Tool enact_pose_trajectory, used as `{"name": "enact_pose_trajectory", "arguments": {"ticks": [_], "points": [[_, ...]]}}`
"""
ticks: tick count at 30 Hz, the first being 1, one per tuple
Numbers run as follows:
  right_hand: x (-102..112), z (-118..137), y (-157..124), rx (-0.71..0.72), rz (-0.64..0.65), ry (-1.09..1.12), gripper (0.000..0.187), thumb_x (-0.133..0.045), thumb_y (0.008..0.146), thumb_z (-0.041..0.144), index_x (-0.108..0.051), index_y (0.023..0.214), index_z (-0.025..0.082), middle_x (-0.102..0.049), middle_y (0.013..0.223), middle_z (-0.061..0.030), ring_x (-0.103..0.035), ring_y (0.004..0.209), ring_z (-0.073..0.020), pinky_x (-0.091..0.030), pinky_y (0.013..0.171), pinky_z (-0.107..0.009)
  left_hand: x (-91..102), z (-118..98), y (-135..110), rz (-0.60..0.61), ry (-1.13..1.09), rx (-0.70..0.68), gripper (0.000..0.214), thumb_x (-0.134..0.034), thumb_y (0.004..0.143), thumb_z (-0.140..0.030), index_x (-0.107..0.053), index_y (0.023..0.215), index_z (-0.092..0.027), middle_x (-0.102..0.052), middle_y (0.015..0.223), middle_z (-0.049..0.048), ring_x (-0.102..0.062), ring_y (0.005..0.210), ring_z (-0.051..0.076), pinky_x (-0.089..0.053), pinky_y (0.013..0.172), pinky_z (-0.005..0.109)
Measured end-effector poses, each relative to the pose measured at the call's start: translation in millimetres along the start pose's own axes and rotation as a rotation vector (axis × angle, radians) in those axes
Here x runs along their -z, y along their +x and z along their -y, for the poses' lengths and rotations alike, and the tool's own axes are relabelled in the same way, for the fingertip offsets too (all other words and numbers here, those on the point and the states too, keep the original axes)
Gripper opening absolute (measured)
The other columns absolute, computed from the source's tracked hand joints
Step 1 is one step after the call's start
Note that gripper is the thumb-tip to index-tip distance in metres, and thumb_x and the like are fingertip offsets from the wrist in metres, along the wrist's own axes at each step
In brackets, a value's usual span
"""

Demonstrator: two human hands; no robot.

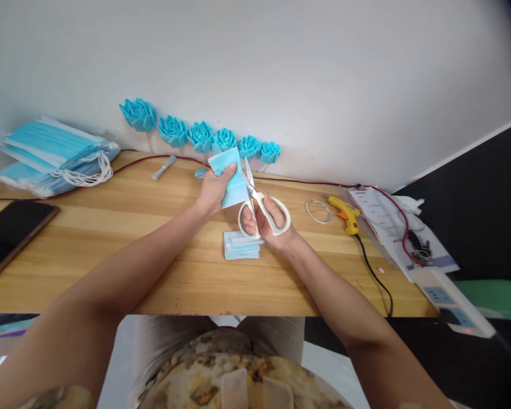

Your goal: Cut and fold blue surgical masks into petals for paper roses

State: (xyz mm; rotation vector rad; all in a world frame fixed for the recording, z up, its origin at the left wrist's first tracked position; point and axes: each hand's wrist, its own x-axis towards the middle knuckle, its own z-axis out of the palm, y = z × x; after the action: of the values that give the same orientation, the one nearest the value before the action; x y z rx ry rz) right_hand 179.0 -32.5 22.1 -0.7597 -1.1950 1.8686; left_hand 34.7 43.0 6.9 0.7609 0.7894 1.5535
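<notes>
My left hand [215, 187] pinches a light-blue piece of face mask [235, 190] between thumb and fingers, lifted above the table. My right hand [272, 221] has its thumb and fingers through the loops of white-handled scissors [281, 226]. Their blades are parted and point up, close beside the piece's right edge. Below the hands, a small stack of folded light-blue mask pieces [242, 250] lies on the wooden table [187, 272]. Behind them, several blue flowers [172, 132] on thin stems lean in a row along the wall.
At left lie a pile of face masks [53, 147] with white ear loops and a phone [12, 236]. A yellow glue gun [344, 215], a wire ring [318, 211], papers [378, 218] and a power strip [451, 301] are at right. A red-black cable [140, 163] runs along the back.
</notes>
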Motion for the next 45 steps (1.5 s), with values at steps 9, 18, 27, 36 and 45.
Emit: {"name": "enact_pose_trajectory", "arguments": {"ticks": [9, 18, 27, 36, 45], "points": [[3.1, -3.4, 1.8, 0.057, 0.024, 0.023, 0.051, -0.061, 0.082, 0.071, -0.053, 0.079, 0.021, -0.051, 0.063, 0.0036, -0.045, 0.049, -0.0095, -0.034, 0.047, -0.025, 1.3, -0.9, 0.2, 0.060, -0.040, 0.043, 0.033, -0.089, 0.066, -0.036, -0.067, 0.078, -0.015, -0.071, 0.072, 0.0002, -0.065, 0.060, 0.012, -0.054, 0.063, 0.025], [6.1, -1.8, 6.4, 0.082, -0.053, 0.033, 0.047, -0.065, 0.082, 0.067, -0.055, 0.095, 0.023, -0.053, 0.064, 0.0048, -0.046, 0.052, -0.0108, -0.036, 0.047, -0.025, 1.2, 9.6, -4.3, 0.114, 0.006, 0.043, 0.034, -0.088, 0.067, -0.038, -0.063, 0.075, -0.016, -0.068, 0.065, -0.0001, -0.061, 0.054, 0.012, -0.052, 0.054, 0.023], [6.1, -5.3, 7.1, 0.100, -0.120, 0.076, 0.048, -0.062, 0.084, 0.066, -0.057, 0.109, 0.025, -0.054, 0.066, 0.0060, -0.047, 0.050, -0.0099, -0.036, 0.044, -0.024, -3.5, 7.3, -8.7, 0.052, 0.024, 0.047, 0.033, -0.088, 0.068, -0.033, -0.061, 0.074, -0.015, -0.065, 0.063, -0.0007, -0.059, 0.053, 0.011, -0.051, 0.054, 0.024], [-0.5, -3.2, 5.9, 0.137, -0.118, 0.134, 0.051, -0.070, 0.081, 0.062, -0.057, 0.115, 0.025, -0.052, 0.063, 0.0068, -0.037, 0.046, -0.0061, -0.029, 0.041, -0.020, -4.5, 5.2, -8.9, 0.050, 0.005, 0.044, 0.031, -0.088, 0.066, -0.030, -0.062, 0.072, -0.015, -0.063, 0.061, -0.0020, -0.056, 0.051, 0.009, -0.049, 0.052, 0.022], [-0.3, -3.4, 5.6, 0.151, -0.116, 0.112, 0.057, -0.072, 0.079, 0.062, -0.056, 0.118, 0.024, -0.053, 0.063, 0.0073, -0.036, 0.044, -0.0045, -0.028, 0.039, -0.018, -3.5, 4.7, -9.1, 0.063, -0.004, 0.047, 0.034, -0.089, 0.065, -0.033, -0.062, 0.073, -0.015, -0.066, 0.064, -0.0015, -0.059, 0.055, 0.010, -0.051, 0.056, 0.023]]}}
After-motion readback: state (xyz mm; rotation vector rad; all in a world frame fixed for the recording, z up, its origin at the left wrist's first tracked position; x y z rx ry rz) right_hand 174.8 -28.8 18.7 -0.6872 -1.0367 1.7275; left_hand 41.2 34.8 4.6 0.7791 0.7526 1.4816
